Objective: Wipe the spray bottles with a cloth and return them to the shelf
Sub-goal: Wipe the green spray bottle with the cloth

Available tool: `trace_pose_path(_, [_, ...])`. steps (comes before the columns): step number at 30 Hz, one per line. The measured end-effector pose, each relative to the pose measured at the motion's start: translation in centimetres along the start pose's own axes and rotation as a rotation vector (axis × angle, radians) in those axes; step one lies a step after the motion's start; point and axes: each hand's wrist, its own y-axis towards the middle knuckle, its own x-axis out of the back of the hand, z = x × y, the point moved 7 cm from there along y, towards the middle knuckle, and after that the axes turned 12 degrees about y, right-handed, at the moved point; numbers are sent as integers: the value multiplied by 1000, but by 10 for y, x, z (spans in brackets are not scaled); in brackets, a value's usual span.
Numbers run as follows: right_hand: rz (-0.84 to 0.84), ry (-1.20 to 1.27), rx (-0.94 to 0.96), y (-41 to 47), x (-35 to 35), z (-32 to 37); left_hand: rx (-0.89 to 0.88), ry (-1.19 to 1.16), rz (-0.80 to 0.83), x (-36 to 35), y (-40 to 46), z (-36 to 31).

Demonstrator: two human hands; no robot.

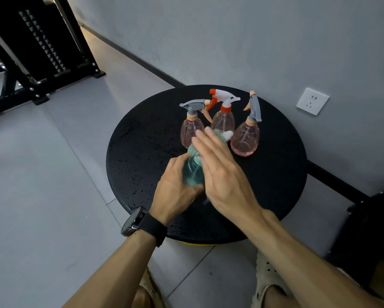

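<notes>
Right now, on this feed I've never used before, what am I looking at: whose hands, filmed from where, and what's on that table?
There is no robot. One camera on a person's head looks down at their bare hands. The left hand, with a watch on its wrist, grips a green bottle over a round black table. The right hand lies flat, fingers straight, against the bottle's top, with a cloth showing under it. Three pink bottles stand behind: left, middle, right. A black rack stands far left.
</notes>
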Motion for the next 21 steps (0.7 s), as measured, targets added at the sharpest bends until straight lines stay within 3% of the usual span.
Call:
trace_pose_path(5, [-7, -4, -5, 1, 2, -4, -4, 5, -5, 2, -1, 0])
trace_pose_path(14, [-196, 6, -150, 6, 41, -29, -22, -43, 43, 4, -3, -8])
trace_pose_path(21, [-103, -5, -37, 2, 12, -3, -7, -29, 41, -1, -3, -10])
